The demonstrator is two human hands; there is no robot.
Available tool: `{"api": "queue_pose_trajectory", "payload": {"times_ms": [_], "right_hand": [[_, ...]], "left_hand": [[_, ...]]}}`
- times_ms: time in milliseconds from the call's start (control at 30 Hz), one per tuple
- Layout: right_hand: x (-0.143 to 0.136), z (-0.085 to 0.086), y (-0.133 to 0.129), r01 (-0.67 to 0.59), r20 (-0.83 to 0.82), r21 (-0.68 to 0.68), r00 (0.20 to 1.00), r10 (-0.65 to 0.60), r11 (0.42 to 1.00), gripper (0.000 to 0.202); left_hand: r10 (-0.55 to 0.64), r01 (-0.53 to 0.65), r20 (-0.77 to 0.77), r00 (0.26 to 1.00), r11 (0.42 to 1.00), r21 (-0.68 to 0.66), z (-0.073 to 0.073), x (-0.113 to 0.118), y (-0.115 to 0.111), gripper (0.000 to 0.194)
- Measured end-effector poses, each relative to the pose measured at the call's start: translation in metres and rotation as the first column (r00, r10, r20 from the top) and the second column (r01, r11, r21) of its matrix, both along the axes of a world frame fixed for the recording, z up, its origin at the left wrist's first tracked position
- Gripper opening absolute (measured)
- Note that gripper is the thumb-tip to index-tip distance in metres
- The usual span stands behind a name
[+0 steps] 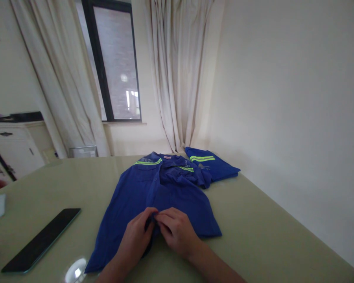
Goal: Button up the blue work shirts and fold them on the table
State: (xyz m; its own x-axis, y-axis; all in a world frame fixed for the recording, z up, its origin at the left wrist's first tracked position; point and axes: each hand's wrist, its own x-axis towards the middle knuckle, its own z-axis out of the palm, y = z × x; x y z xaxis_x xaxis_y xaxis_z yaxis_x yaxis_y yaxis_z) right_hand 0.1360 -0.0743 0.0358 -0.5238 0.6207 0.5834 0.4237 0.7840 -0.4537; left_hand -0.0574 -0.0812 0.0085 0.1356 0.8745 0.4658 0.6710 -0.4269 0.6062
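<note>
Shirt, lower centre: our left hand and right hand, both pinched nearly closed, grip its front edge; uneven pulling could skew it.

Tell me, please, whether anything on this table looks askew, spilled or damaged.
No clear spill or damage shows. The blue cloth shirt with yellow-green stripes looks slightly askew: on the picture's right its chest is rumpled, while the left lies flatter. The folded blue cloth garment beyond looks neat.
</note>
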Motion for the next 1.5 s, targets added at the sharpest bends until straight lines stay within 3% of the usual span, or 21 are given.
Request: {"api": "queue_pose_trajectory", "payload": {"times_ms": [167,300,433,567,733,900,1033,1167,1300,1433,1500], "right_hand": [[-0.002,0.005,-0.001,-0.046,-0.206,-0.21,0.979,0.002,0.977,0.024],[-0.003,-0.001,0.007,-0.02,-0.309,-0.362,0.946,-0.1,0.932,0.014],[-0.003,-0.008,0.012,0.027,-0.308,-0.392,0.938,-0.159,0.919,0.006],[-0.006,-0.011,0.009,-0.003,-0.306,-0.399,0.943,-0.13,0.917,0.016],[-0.008,-0.014,0.007,-0.002,-0.242,-0.338,0.967,-0.085,0.941,0.021],[-0.008,-0.013,0.007,0.068,-0.174,-0.296,0.977,-0.124,0.953,0.018],[-0.006,-0.013,0.006,0.158,-0.05,-0.144,0.985,-0.167,0.977,0.013],[-0.003,-0.011,0.005,0.131,0.06,0.033,0.989,-0.133,0.991,0.008],[-0.004,-0.004,0.001,0.095,0.13,0.165,0.985,-0.117,0.982,0.019],[-0.006,-0.001,-0.001,0.05,0.164,0.228,0.982,-0.089,0.972,0.026],[-0.007,-0.002,-0.002,0.033,0.134,0.19,0.989,-0.059,0.981,0.025]], "left_hand": [[0.033,-0.032,0.08,0.996,0.999,-0.018,0.003,-0.001,0.002,0.029],[-0.06,0.07,0.121,0.991,0.994,-0.082,0.01,0.001,0.001,0.031],[-0.146,0.164,0.151,0.978,0.98,-0.115,0.02,0.001,-0.005,0.028],[-0.153,0.194,0.218,0.964,0.963,-0.185,0.022,0.001,-0.006,0.026],[-0.156,0.231,0.281,0.947,0.939,-0.256,0.017,0.001,0.003,0.024],[-0.161,0.304,0.421,0.893,0.905,-0.298,0.015,-0.003,0.01,0.02],[-0.089,0.287,0.513,0.854,0.902,-0.321,0.01,-0.005,0.016,0.023],[-0.013,0.26,0.588,0.809,0.905,-0.338,0.009,-0.004,0.018,0.033],[0.086,0.262,0.668,0.739,0.877,-0.403,0.015,-0.001,0.012,0.039],[0.128,0.318,0.732,0.669,0.841,-0.438,0.017,-0.001,0.008,0.042],[0.125,0.332,0.739,0.662,0.835,-0.438,0.015,-0.002,0.008,0.044]]}}
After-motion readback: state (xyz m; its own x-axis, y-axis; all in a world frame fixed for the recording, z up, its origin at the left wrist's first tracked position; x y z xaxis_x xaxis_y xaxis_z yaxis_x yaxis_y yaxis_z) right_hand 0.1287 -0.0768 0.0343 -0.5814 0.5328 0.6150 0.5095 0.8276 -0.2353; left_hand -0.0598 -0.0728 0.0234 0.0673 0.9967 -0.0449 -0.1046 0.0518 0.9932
